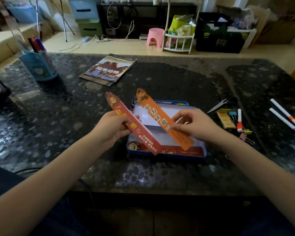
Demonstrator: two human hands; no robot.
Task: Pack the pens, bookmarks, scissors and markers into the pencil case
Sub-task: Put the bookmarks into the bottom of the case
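Dark speckled stone forms the table [160, 176] that fills the view. Both forearms reach in from the near edge. Above the open blue pencil case [205, 151], the left hand [111, 129] grips a red bookmark [140, 132], fingers and thumb curled round its upper half, its lower end slanting down across the case's near-left corner. The right hand [194, 124] pinches an orange bookmark [162, 116] between thumb and fingertips, also tilted, its lower tip over the case. Together the two strips and hands hide much of the case's inside. Flat along its near wall lies a third bookmark [180, 149], red, with a round cartoon head at its left end.

Right of the case, on the stone, sit a yellow eraser-like block [226, 119], a short white marker with an orange band [239, 120] and several coloured binder clips [246, 135]. Further right lie two long white pens [285, 119], side by side. Black-handled scissors [223, 102] rest just behind that cluster, blades pointing left.

Further back, left of centre, a stack of magazines [109, 69] lies flat, and at the far left a blue pen holder [38, 65] stands with markers [38, 46] in it. Beyond the table are a pink stool [155, 37], a white rack [179, 40] and storage boxes [85, 11].
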